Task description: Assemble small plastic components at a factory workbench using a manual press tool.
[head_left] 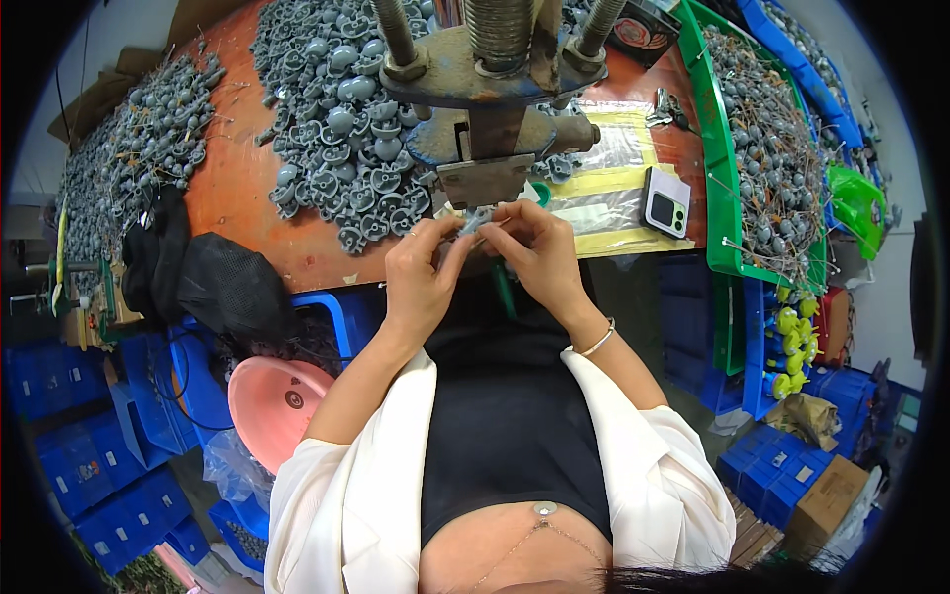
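1. Small grey piece (479, 218), out at the near edge of the table (233, 178), and the close work is all here! It sits up at the fingertips, its shape mostly covered.
2. Left hand (421, 272) pinches at it with thumb and forefinger; right hand (539, 252) answers from the other side, pinching too, the tips almost meeting. Does each grip the piece itself, or a finer bit with it? I cannot tell.
3. Straight over them, the press head (485, 181), blunt and scuffed, and this looks like the spot for care. Best, I'd say, to grip the piece by its outer sides, square it up by feel, and have every fingertip out from under that metal before any pressure comes. A tilted piece would probably seat badly.
4. Over toward the near right corner, a phone (668, 202) lies well apart from both hands, so elbow room looks fine.
5. Along the right edge, a green tray (722, 188) brims with grey balls and wires.
6. Farther out, a heap of grey cups (341, 124) stretches toward the far edge, its near end handy to the left hand; single pieces lifted from there should be easiest to turn right way up.
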A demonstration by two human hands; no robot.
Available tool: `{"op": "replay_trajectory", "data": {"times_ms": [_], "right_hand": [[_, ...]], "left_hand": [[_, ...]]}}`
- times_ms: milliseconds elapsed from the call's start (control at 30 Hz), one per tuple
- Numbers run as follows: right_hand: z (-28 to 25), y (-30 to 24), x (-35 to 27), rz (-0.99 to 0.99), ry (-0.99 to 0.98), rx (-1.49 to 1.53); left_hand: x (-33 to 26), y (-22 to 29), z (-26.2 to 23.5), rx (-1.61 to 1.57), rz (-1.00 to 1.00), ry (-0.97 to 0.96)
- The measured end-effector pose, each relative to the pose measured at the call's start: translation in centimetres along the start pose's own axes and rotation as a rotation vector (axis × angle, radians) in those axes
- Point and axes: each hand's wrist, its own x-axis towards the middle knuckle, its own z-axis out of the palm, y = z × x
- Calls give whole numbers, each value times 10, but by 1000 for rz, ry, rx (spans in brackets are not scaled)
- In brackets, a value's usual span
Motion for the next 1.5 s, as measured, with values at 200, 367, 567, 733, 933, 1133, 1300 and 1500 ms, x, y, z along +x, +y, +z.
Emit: {"op": "replay_trajectory", "data": {"times_ms": [200,367,567,733,933,1133,1300,1500], "right_hand": [[9,-4,0,-203,103,-531],[7,-9,3,-423,84,-790],[-1,-9,9,-79,-63,-282],[-19,-23,10,143,-278,-68],[-6,-19,2,15,-120,-288],[3,-12,-2,-325,46,-591],[-31,-28,10,-283,217,-553],[-71,-77,120,-318,71,270]], "left_hand": [[6,-10,9,109,72,122],[8,-10,8,127,52,105],[18,-21,-5,-250,-216,-146],[24,-20,-28,-465,-422,-352],[22,-18,-14,-137,-147,-170],[19,-19,-4,60,39,-28],[27,-14,-11,149,181,-93],[12,-7,8,260,164,92]]}}
